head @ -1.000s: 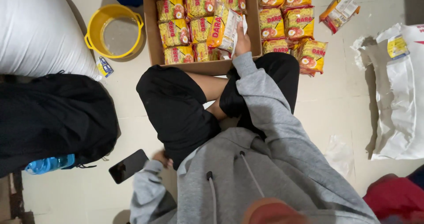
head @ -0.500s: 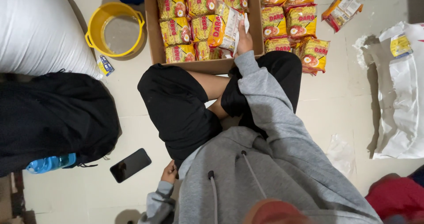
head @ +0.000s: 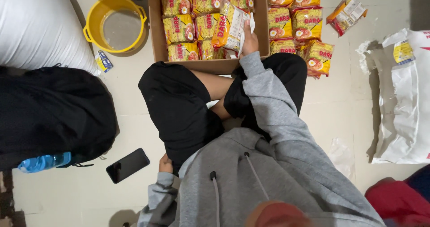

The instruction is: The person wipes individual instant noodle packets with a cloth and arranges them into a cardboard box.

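Over the cardboard box, your right hand is clamped on a noodle packet, tilted to slot beside the packed rows. Your left hand rests by your hip near the phone, probably propping you; can't tell its grip.

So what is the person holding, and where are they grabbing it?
The right hand holds a yellow noodle packet by its lower right edge, over the cardboard box. The left hand rests by the hip, holding nothing visible.
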